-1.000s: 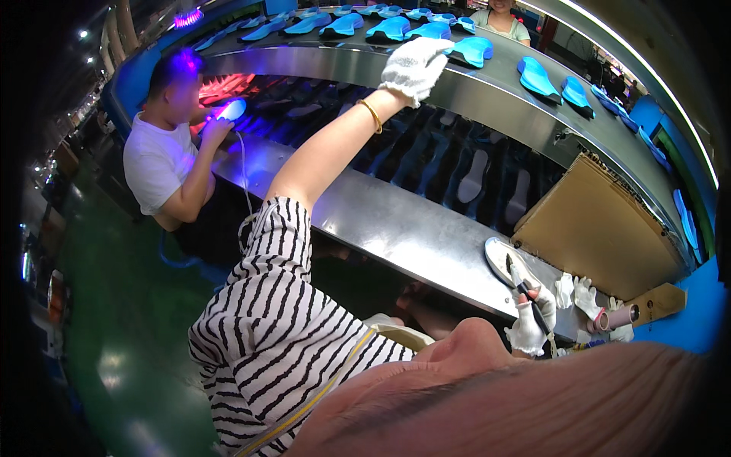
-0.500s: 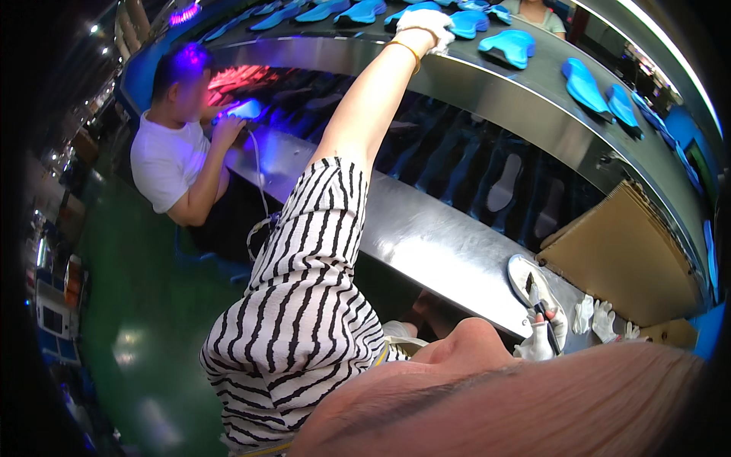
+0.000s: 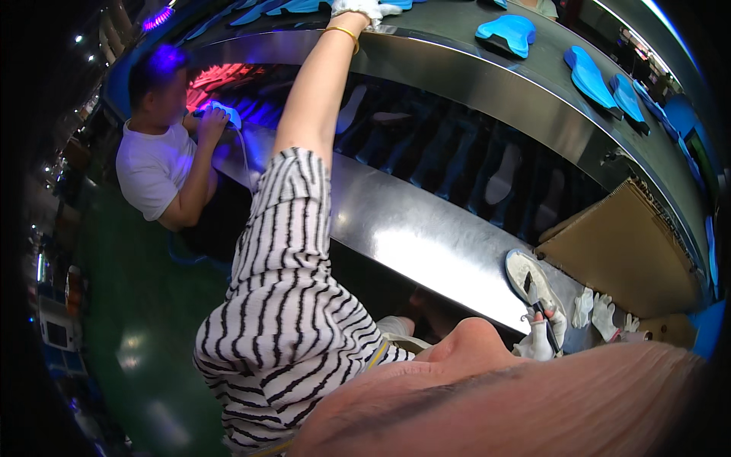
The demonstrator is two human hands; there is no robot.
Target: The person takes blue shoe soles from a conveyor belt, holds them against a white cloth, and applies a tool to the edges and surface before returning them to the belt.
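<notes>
My left arm, in a striped sleeve, reaches over the metal edge of a conveyor belt point(image 3: 449, 34). My white-gloved left hand point(image 3: 359, 9) is at the belt's near edge, partly cut off by the top of the picture, so its grip is hidden. Blue sole-shaped pieces point(image 3: 297, 7) lie just left of it, and another blue piece shows beside its right side. At the lower right, my right hand point(image 3: 547, 329), in a glove with bare fingertips, closes round a dark-handled brush point(image 3: 537, 306). The brush tip rests over a pale oval sole or dish point(image 3: 520, 266); I cannot tell which.
More blue soles point(image 3: 589, 78) are spread along the curved belt. Below it runs a shiny metal ledge point(image 3: 415, 228) before a dark rack of sole shapes. A cardboard sheet point(image 3: 628, 251) and white gloves point(image 3: 604, 316) are at the right. A person point(image 3: 164, 152) in white sits left, holding a lit sole.
My left hand has moved left and slightly up along the belt edge. The blue sole that was beside it no longer lies in that spot. My right hand stays on the brush.
</notes>
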